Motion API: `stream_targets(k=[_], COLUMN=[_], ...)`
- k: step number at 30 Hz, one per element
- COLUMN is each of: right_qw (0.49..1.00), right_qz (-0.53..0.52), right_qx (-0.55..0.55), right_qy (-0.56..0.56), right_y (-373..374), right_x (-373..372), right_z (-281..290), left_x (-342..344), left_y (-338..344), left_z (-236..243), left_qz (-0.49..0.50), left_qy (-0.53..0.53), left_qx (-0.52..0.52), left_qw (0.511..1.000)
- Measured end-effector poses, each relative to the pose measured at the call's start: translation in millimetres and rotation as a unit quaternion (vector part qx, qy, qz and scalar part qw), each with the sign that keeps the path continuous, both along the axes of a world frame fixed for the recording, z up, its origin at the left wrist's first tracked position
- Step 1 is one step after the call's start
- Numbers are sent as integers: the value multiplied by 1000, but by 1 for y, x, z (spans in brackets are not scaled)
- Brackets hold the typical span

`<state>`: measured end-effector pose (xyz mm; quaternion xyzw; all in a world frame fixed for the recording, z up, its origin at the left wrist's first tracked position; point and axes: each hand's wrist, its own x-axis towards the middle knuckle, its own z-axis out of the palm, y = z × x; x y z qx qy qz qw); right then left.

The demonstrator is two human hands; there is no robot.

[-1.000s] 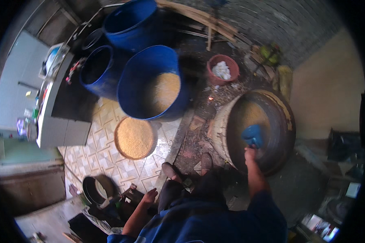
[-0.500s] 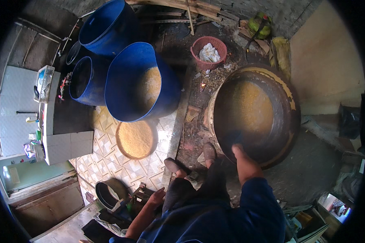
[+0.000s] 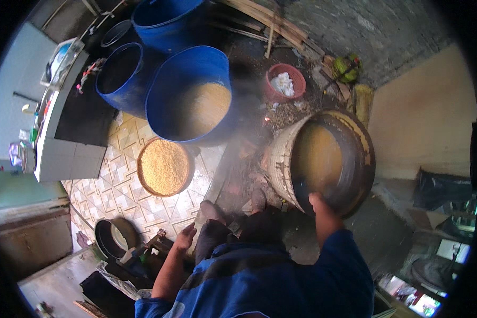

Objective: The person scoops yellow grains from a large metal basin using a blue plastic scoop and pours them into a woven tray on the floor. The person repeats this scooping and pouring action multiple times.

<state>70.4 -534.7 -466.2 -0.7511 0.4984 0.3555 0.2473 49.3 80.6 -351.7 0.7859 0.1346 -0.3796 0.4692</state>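
My right hand (image 3: pixel 319 201) is closed at the near side of a big round vat (image 3: pixel 282 153). A dark blue, scoop-like thing (image 3: pixel 302 195) shows beside its fingers, inside the rim; its shape is mostly lost in shadow. Cloudy yellowish liquid with what look like yellow beans (image 3: pixel 323 148) fills the vat's bottom, slightly blurred. My left hand (image 3: pixel 184 236) hangs low at my left side, fingers stretched, nothing in it. Forward and left stands a large blue tub (image 3: pixel 161 103) with more yellow contents. A round shallow basket heaped with yellow beans (image 3: pixel 164 167) sits on the tiles.
Two more blue barrels (image 3: pixel 121 69) (image 3: pixel 164 26) stand behind the tub. A pink basket (image 3: pixel 299 87) holding white cloth or bags sits beyond the vat. Wooden planks (image 3: pixel 281 24) lie along the far wall. A dark round pot (image 3: pixel 116 238) is low on the left, and a tiled counter (image 3: pixel 71 159) borders that side.
The view has shifted and turned a little, so the surroundings sit differently. My right hand stays at the vat's near rim, with the dark blue thing less distinct. My left hand remains low and empty.
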Motion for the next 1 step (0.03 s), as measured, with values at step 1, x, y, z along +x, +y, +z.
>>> stream_targets(k=[1], right_qw=[1000], right_qz=[20], right_qx=[4], right_qy=[-19], right_y=[0], right_x=[11], right_z=[1], left_x=[14], left_y=[3], left_z=[15], left_qz=[1], left_qy=[-1], left_qx=[-16], left_qw=[1000])
